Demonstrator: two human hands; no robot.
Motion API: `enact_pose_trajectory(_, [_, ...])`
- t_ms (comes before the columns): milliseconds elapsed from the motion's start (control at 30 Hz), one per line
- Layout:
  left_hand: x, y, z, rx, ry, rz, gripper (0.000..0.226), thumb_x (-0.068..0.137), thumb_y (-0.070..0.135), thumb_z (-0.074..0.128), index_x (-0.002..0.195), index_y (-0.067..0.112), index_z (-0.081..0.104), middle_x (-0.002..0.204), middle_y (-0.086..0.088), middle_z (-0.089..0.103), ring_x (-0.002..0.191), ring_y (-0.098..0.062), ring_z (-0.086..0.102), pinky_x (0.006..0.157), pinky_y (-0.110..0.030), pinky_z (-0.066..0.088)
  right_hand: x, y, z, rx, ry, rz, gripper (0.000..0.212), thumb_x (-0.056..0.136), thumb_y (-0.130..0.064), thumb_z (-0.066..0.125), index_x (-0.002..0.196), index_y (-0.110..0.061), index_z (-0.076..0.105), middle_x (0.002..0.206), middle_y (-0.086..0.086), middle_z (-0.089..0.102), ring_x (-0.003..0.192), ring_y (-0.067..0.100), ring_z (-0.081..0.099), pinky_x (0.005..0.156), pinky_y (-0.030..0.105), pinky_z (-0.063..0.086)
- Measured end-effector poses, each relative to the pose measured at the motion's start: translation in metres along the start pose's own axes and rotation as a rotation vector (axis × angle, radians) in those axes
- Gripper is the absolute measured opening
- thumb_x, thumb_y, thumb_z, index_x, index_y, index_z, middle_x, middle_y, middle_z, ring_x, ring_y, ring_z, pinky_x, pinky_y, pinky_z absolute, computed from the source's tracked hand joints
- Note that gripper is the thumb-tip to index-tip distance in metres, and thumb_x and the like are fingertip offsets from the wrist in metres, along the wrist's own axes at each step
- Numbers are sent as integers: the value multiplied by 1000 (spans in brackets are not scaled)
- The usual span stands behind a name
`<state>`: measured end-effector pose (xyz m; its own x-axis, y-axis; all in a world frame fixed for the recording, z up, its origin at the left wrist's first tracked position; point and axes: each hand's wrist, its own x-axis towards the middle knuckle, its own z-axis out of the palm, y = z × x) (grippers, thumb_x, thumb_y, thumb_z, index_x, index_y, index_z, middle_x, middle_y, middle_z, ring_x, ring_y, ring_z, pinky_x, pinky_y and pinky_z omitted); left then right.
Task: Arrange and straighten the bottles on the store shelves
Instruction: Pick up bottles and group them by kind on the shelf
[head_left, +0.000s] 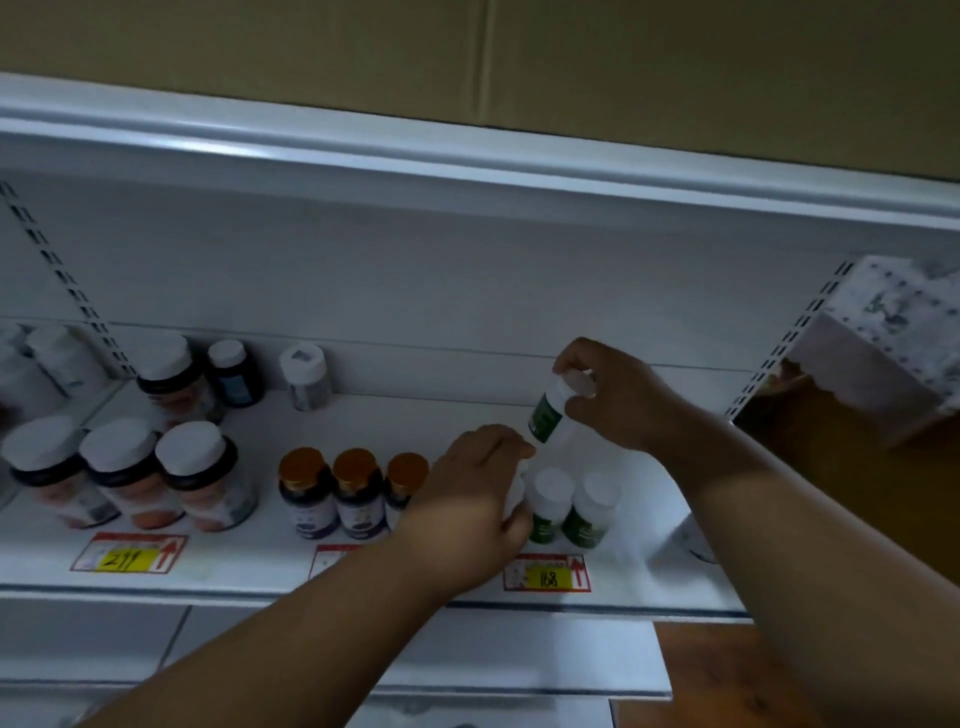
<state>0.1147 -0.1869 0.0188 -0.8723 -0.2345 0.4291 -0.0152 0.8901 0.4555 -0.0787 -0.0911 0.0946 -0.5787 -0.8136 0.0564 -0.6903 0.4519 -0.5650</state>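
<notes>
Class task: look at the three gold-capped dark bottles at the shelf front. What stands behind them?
Behind the three gold-capped dark bottles only bare white shelf shows, back to the rear panel. The left hand overlaps the rightmost bottle, so whatever stands behind that hand is hidden.

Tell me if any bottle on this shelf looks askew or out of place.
Yes. One green-label bottle is tilted in the air, held by the right hand above its upright mates. A lone white bottle stands apart at the back. The left hand grips another bottle.

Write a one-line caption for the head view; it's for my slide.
Right hand lifts a tilted green-labelled bottle while left hand holds another on the shelf.
</notes>
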Motion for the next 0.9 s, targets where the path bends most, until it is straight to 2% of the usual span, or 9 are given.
enact_pose_trajectory(100, [8,14,16,100,-37,-91,63,86,42,52,137,6,48,142,-16,47,130,-32,46,105,-43,43,2,17,8,-86,-104,-22,30,80,-13,64,103,-29,53,103,-3,56,89,17,53,61,23,39])
enact_pose_trajectory(200, [18,18,25,220,-231,-275,81,93,53,48,154,17,10,163,-3,1,149,-21,3,120,-38,11,4,29,21,-159,-257,-26,31,78,-9,62,97,-30,50,102,1,56,88,20,53,62,27,41])
enact_pose_trajectory(267, [20,18,29,292,-328,-335,86,94,56,44,155,19,-3,162,0,-13,149,-18,-10,120,-36,3,7,34,28,-187,-361,-43,29,78,-9,61,94,-30,50,103,1,55,89,21,52,60,25,40])
enact_pose_trajectory(367, [17,18,36,332,-364,-341,85,94,59,40,154,18,-4,162,-1,-14,148,-17,-14,119,-38,3,9,36,33,-159,-378,-51,25,86,-27,63,108,-30,51,110,0,56,97,21,55,70,27,45])
enact_pose_trajectory(433, [15,17,37,364,-368,-329,84,94,59,39,155,18,-4,162,-1,-14,148,-17,-14,119,-39,4,8,37,35,-230,-291,-47,44,89,-46,58,128,-29,44,118,4,56,102,23,58,78,33,47])
enact_pose_trajectory(500, [15,17,37,359,-364,-328,85,94,58,40,154,18,-5,162,0,-15,148,-18,-16,119,-39,4,7,37,38,-345,-226,-19,53,90,-53,53,131,-22,42,115,8,58,94,23,57,74,31,43])
enact_pose_trajectory(567, [13,16,39,353,-349,-326,85,94,58,40,155,18,-4,162,-1,-15,148,-18,-16,121,-40,6,4,38,42,-322,-229,12,50,91,-49,55,129,-18,45,116,9,60,91,21,53,73,28,39])
enact_pose_trajectory(700, [10,14,42,353,-340,-336,85,95,59,37,154,15,-5,162,-3,-14,147,-21,-19,120,-42,12,-3,37,49,-214,-217,-17,46,91,-39,59,132,-22,48,129,6,58,108,23,57,80,24,38])
enact_pose_trajectory(900, [14,20,39,295,-369,-374,86,96,54,42,154,13,-6,162,-4,-16,147,-22,-21,121,-41,9,-16,30,53,-231,-161,-44,45,95,-37,51,137,-21,47,137,4,54,121,23,53,94,30,42])
